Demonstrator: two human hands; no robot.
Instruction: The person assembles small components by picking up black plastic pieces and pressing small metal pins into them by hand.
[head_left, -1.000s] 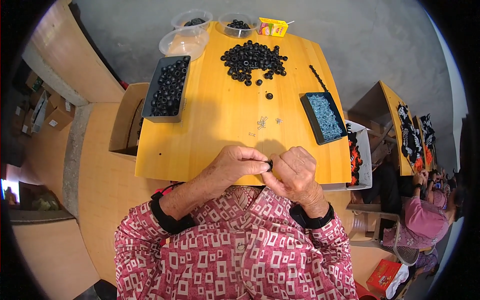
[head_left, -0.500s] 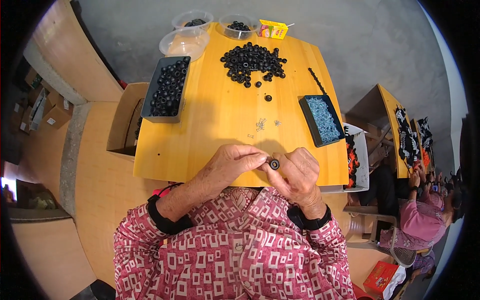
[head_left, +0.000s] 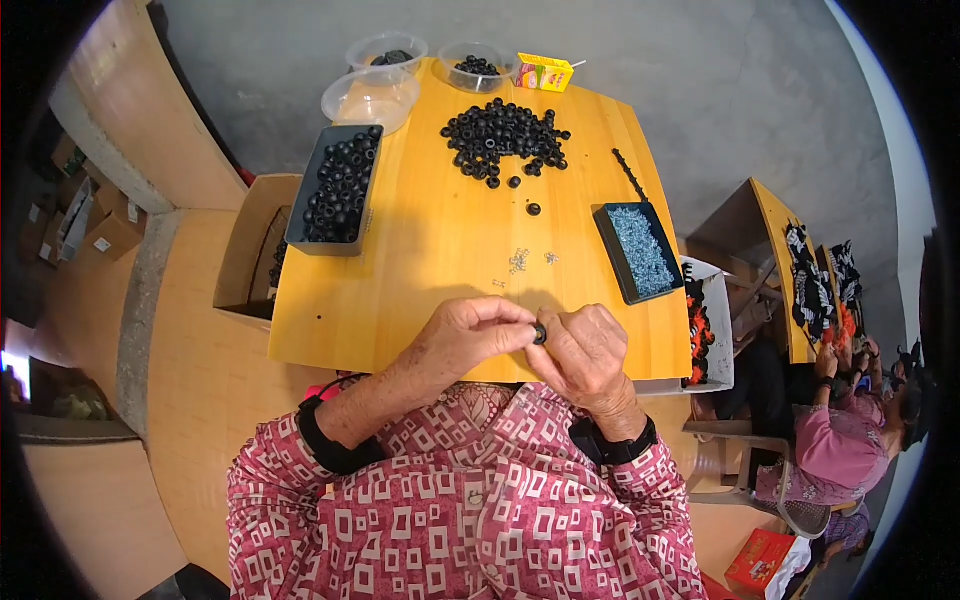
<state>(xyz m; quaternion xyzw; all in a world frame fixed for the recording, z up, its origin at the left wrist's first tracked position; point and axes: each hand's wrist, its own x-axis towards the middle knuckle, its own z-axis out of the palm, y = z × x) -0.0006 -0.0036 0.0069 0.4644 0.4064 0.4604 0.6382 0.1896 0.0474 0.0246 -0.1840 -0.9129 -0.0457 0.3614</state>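
Black ring [head_left: 540,333]: pinched between left hand [head_left: 465,338] and right hand [head_left: 585,350], worktop [head_left: 430,250] near edge, six o'clock. Ring pile [head_left: 503,140] at twelve; blue-filled tray [head_left: 640,250] at three.

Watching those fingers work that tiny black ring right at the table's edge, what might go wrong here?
The small black ring is pinched between the left hand and right hand over the near edge of the yellow table; a slip could drop it into the lap. The tiny loose metal bits nearby might be brushed away.
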